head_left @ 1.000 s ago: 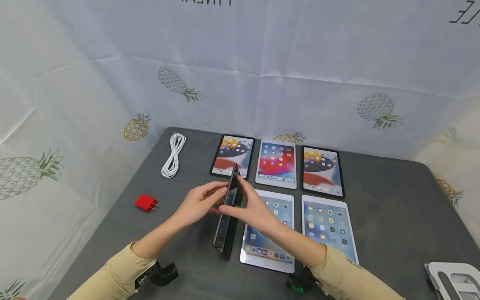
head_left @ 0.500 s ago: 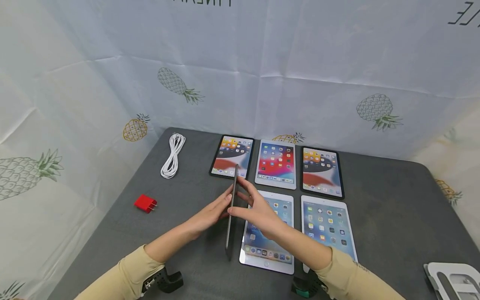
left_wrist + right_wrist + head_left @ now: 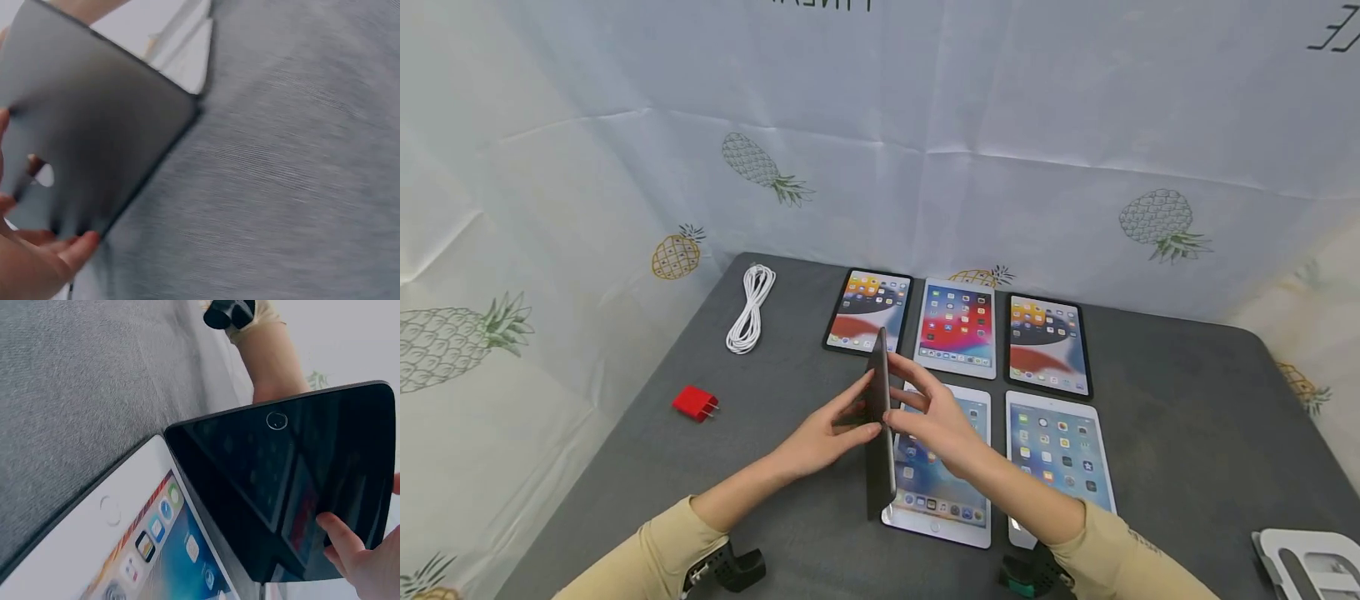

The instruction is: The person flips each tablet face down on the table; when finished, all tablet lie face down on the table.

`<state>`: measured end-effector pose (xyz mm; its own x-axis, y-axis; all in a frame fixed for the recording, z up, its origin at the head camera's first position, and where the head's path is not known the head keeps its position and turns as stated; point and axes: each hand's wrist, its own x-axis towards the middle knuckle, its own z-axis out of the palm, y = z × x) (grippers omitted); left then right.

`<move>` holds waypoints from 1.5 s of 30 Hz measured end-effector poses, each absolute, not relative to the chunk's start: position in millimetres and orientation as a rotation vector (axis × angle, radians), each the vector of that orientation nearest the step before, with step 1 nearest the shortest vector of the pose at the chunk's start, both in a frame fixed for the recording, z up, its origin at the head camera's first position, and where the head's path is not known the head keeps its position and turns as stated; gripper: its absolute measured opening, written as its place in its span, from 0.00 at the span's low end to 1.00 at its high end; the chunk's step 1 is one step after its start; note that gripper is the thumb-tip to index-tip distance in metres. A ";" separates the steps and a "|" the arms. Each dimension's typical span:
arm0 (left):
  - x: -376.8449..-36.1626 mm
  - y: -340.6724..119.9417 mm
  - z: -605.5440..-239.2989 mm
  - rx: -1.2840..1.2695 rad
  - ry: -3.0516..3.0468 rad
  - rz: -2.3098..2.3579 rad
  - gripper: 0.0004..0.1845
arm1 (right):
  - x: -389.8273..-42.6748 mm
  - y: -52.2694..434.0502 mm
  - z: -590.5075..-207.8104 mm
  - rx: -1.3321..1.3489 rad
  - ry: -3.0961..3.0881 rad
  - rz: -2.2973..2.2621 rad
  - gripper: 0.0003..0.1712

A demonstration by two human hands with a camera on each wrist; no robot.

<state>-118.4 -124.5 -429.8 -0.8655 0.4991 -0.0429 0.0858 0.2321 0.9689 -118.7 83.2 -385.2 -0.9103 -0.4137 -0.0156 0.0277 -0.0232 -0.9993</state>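
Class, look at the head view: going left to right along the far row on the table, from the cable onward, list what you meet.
White cable → black-framed tablet → white-framed tablet with the red wallpaper → second black-framed tablet.

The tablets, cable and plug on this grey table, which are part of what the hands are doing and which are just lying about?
In hand:
- dark tablet, held on edge between the left hand and right hand
- white tablet lying right beside it

Lying about:
- four other lit tablets
- white cable
- red plug
- white stand
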 end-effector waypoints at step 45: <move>-107.0 -189.3 -450.0 1.592 2.875 0.386 0.41 | -120.7 79.1 -432.0 -0.156 1.893 -1.873 0.42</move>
